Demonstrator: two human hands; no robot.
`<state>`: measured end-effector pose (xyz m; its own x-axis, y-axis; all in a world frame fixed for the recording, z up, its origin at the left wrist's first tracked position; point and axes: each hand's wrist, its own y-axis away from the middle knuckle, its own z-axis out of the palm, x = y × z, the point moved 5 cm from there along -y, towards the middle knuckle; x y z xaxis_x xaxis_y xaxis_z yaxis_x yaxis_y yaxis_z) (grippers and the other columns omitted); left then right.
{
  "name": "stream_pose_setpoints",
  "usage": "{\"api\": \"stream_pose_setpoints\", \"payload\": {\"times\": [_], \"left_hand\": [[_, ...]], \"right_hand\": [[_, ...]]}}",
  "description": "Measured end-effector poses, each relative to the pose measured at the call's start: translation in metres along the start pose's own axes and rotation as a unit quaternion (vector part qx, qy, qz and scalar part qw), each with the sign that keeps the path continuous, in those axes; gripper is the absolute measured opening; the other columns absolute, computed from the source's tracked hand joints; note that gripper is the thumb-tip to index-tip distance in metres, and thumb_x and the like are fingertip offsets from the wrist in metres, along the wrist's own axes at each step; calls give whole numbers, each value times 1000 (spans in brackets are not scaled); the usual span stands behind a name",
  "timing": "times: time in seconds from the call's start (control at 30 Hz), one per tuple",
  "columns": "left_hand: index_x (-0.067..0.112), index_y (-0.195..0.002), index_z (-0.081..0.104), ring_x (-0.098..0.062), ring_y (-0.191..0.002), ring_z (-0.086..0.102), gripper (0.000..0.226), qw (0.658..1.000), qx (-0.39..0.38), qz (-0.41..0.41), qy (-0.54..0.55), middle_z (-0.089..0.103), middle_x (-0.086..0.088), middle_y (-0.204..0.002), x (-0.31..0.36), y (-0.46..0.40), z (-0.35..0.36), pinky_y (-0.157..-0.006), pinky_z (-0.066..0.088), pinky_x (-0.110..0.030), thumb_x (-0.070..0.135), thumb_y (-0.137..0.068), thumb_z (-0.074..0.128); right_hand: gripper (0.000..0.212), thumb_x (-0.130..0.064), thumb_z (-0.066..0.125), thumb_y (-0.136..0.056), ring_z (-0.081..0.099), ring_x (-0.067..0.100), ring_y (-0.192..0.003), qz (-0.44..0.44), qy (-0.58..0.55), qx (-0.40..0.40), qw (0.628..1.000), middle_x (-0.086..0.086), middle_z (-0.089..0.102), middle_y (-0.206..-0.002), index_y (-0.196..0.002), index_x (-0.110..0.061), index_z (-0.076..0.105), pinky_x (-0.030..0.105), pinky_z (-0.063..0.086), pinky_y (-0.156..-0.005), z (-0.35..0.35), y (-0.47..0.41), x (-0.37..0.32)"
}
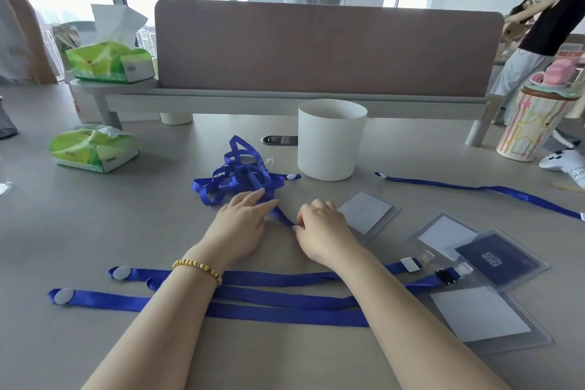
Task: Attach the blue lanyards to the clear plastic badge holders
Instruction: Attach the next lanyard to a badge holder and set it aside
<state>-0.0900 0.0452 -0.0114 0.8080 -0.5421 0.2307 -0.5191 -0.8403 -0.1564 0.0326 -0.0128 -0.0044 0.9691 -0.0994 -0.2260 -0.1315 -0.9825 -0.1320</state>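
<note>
A tangled heap of blue lanyards [235, 176] lies mid-table. My left hand [243, 218] rests flat at its near edge, fingertips pressing on a strap. My right hand [321, 226] pinches the end of a blue strap [285, 217] that runs out of the heap. Under my forearms lie flat blue lanyards [285, 279], their clips reaching clear badge holders [481, 313] at the right. A loose clear holder [367, 210] sits just right of my right hand. A holder with a dark card [500, 258] overlaps others. One more lanyard [481, 188] lies stretched out far right.
A white cylindrical bin [330, 139] stands behind the heap, a phone [280, 140] beside it. Green tissue packs [93, 149] are at the left, one on a shelf before a desk divider [329, 47]. A striped tub [531, 127] and white game controller [562, 161] are far right. People stand behind.
</note>
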Motion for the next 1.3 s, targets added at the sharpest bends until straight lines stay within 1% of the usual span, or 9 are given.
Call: {"api": "stream_pose_setpoints", "payload": {"times": [0.2,0.43,0.7,0.8,0.93,1.0,1.07,1.13,1.3], "left_hand": [[25,-145,25,-23,-137,29,49,995,14,-91,-32,36,4,-148,-21,-1,3,-111,22,-39,31,-96,29],[18,-141,30,-30,-141,17,54,969,-9,-246,-22,29,-4,-152,-63,6,-1,-112,13,-53,42,-93,27],[4,-116,48,-36,-116,43,32,965,82,-241,-67,46,-18,-125,-37,14,-39,-88,41,-41,23,-90,44],[7,-117,45,-32,-113,44,31,982,154,-101,-33,46,-14,-124,4,10,-41,-86,44,-39,14,-87,47],[20,-141,31,-22,-135,32,59,996,42,58,46,36,0,-147,39,0,-5,-108,26,-31,26,-87,54],[20,-134,41,-24,-124,44,48,996,10,40,85,51,-1,-132,33,-5,6,-99,33,-29,28,-88,54],[16,-107,56,-28,-100,57,18,989,57,6,137,61,-4,-102,22,-6,1,-78,40,-31,23,-92,47],[12,-94,56,-29,-87,57,16,984,92,-38,149,61,-7,-91,6,-6,-6,-69,40,-33,19,-95,41],[8,-105,59,-33,-105,52,21,977,134,-156,49,58,-15,-113,-44,-2,-14,-96,33,-41,13,-91,43]], "right_hand": [[13,-20,35,-98,52,30,-75,-41,-137,133,981,7,59,-85,-101,-9,41,34,38,-65,-35,8,1],[5,-15,35,-97,60,35,-79,155,-383,354,839,14,61,-88,-96,-11,38,44,48,-68,-63,13,79],[26,-13,37,-96,55,23,-100,143,-295,323,888,6,61,-111,-108,-15,60,31,42,-78,-51,2,86],[26,-9,37,-95,56,19,-91,88,-318,328,885,2,63,-96,-102,-11,62,23,38,-73,-59,1,73],[19,-13,37,-97,52,10,-64,-8,-362,289,886,-9,56,-68,-88,-17,53,25,39,-61,-66,7,38],[17,-15,36,-98,52,11,-62,-48,-358,293,885,-10,54,-66,-88,-16,50,27,43,-63,-72,13,22],[17,-16,35,-97,50,11,-59,-59,-378,324,865,-11,52,-63,-91,-14,50,26,44,-61,-80,18,15],[17,-13,33,-97,49,14,-56,-18,-417,370,830,-9,50,-61,-90,-15,49,22,43,-57,-88,20,24],[21,-15,26,-100,46,10,-46,180,-518,394,738,1,50,-67,-97,-10,46,21,41,-49,-77,18,86]]}}
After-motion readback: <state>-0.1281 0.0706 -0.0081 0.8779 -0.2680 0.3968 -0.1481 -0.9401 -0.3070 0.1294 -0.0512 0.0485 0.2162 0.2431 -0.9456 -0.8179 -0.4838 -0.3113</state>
